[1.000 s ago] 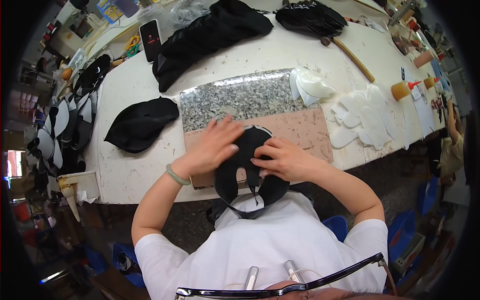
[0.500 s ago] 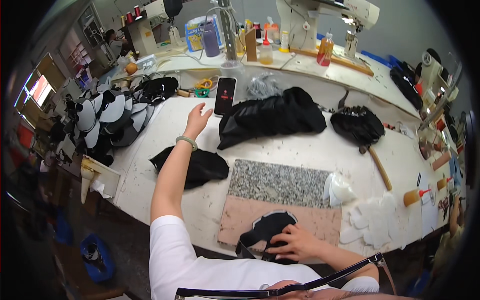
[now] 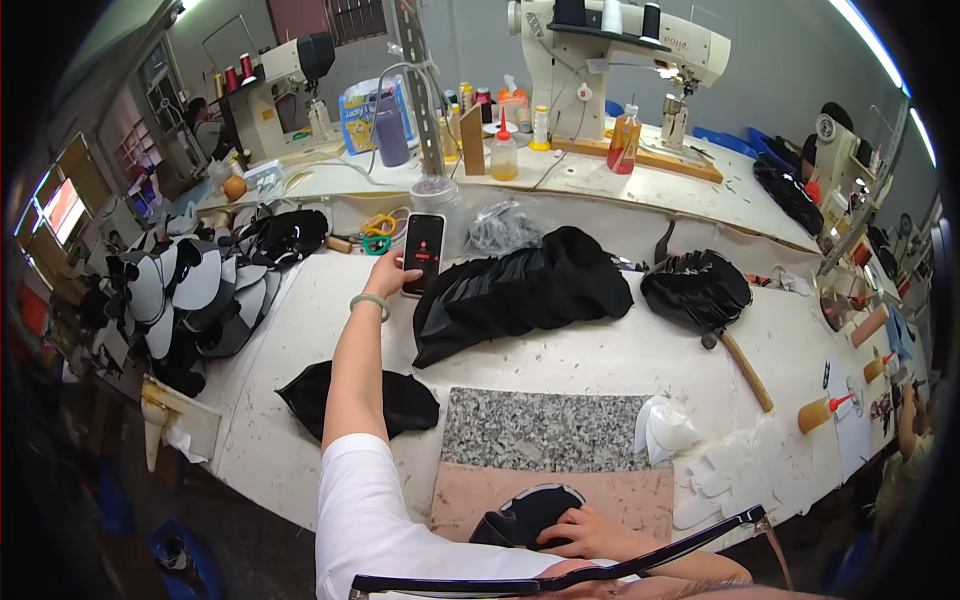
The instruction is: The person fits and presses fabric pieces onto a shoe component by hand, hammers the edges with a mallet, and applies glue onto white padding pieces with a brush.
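My left hand [image 3: 386,275] reaches to the far side of the table, a pale bangle on its wrist. Its thumb lies over the lower left edge of an upright phone [image 3: 425,252] with a dark screen; the other fingers are partly hidden. My right hand [image 3: 582,532] holds a black sewn piece [image 3: 535,511] with a pale curved edge, close to my body on a pinkish board [image 3: 460,497]. Part of that piece is hidden by my glasses and shirt. Beneath my left forearm lies a folded black piece [image 3: 408,400].
Beyond the board lies a speckled stone slab [image 3: 540,430]. Black bundles [image 3: 530,295] fill the middle, beside a hammer [image 3: 745,368]. White cut pieces [image 3: 715,480] and a glue bottle [image 3: 822,412] lie right. Black-and-white pieces [image 3: 195,290] are heaped left. Sewing machines [image 3: 570,80] stand behind.
My left hand has moved forward onto the phone, its thumb now over the phone's edge. The view has tilted up. My right hand stays on the black piece.
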A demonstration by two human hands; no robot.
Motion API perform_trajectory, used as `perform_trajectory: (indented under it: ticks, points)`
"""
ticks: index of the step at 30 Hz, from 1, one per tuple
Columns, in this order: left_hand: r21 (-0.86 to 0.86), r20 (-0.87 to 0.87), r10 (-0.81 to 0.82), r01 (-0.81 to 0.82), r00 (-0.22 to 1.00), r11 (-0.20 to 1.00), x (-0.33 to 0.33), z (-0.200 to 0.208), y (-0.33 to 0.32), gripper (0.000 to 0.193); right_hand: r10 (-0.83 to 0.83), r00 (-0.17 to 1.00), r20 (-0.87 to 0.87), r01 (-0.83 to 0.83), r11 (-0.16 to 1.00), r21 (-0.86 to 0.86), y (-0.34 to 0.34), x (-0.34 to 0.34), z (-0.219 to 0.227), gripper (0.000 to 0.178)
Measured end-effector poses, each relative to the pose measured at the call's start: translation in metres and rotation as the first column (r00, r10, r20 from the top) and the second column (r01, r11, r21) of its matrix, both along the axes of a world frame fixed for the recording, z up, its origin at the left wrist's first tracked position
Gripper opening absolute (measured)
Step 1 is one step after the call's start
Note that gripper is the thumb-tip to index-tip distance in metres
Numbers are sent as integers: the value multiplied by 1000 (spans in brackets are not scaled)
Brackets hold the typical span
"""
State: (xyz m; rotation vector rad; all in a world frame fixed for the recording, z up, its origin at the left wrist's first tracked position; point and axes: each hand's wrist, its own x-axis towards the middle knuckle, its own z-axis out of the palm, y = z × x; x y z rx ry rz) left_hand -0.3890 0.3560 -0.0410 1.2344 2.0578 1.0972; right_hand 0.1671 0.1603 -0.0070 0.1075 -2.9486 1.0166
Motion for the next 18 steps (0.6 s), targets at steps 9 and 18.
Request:
perform_trajectory:
  ticks: [9,18]
  points:
    - [139,281,172,-218,944,966,-14,-31,4,54,-49,996,-77,47,998,-32,-9,3,-15,38]
    - [489,-260,362,-201,895,849,33,63,-36,50,-83,983,-164,81,997,-19,-28,3,-13,33]
